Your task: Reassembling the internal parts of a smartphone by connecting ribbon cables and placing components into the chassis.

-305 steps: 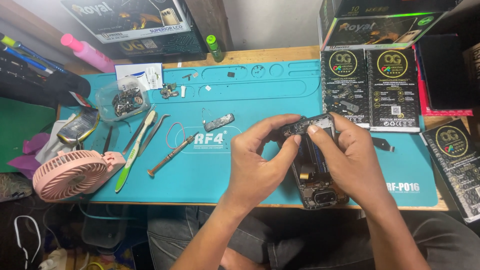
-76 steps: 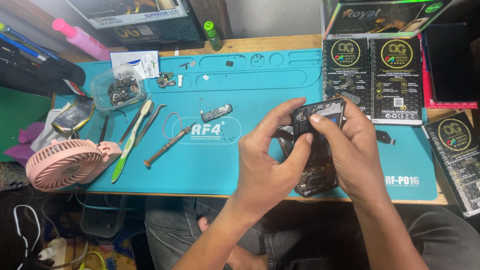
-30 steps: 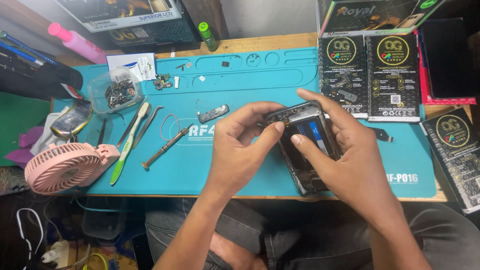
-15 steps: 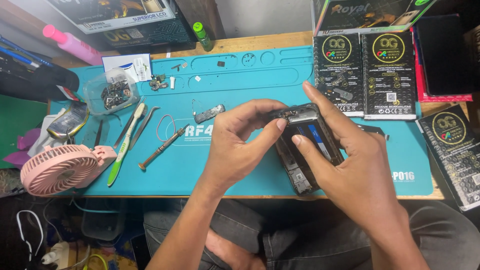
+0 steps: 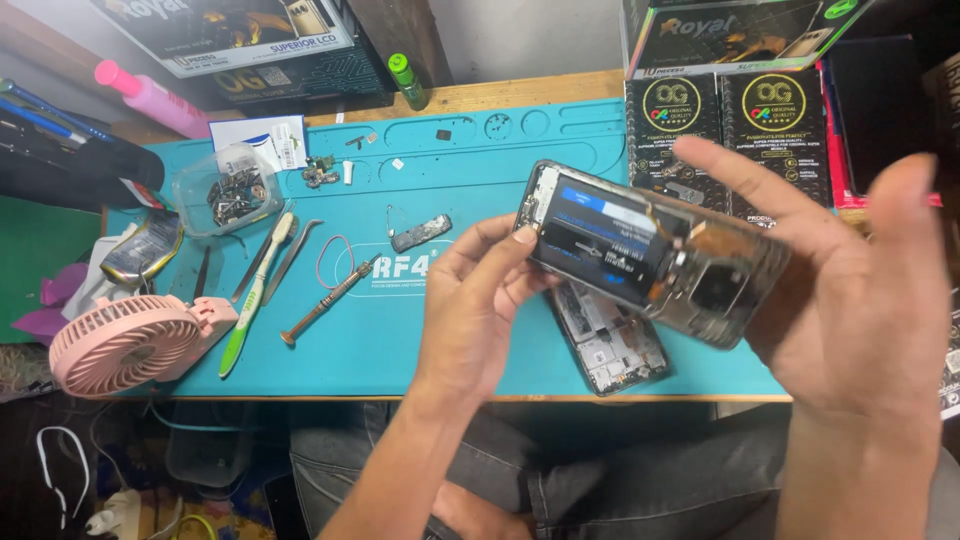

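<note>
1. A wooden table (image 5: 520, 95) carries a teal work mat (image 5: 400, 330), with dark boxes stacked along the mat's far and right edges.
2. Above the mat's right half, both hands hold up an opened phone (image 5: 650, 250), its back cover off and its dark battery with blue patches facing the camera.
3. The phone's long axis runs from upper left down to lower right, tilted, with the camera end at the lower right.
4. The left hand (image 5: 480, 310) pinches the phone's upper-left end; its grip is narrow, thumb and fingertips closed on the frame's edge.
5. The right hand (image 5: 850, 270) supports the phone's lower-right end from behind. Its fingers are spread wide and mostly straight, so its grip is loose, a cradle more than a clamp.
6. Each hand sits at one end of the long axis, so the phone lies between them; the left hand has the firmer hold.
7. Directly under the phone, flat on the mat, lies a second phone part (image 5: 610, 340), a dark slab with circuitry showing, near the mat's front edge.
8. Left of the phone, well apart on the mat, lie a screwdriver (image 5: 330, 300), a small dark module (image 5: 420, 233), tweezers (image 5: 290, 258) and a green-and-white toothbrush (image 5: 255, 295).
9. Farther left of the phone stand a clear tub of small parts (image 5: 225, 190) and a pink hand fan (image 5: 125, 343) at the mat's left corner.
</note>
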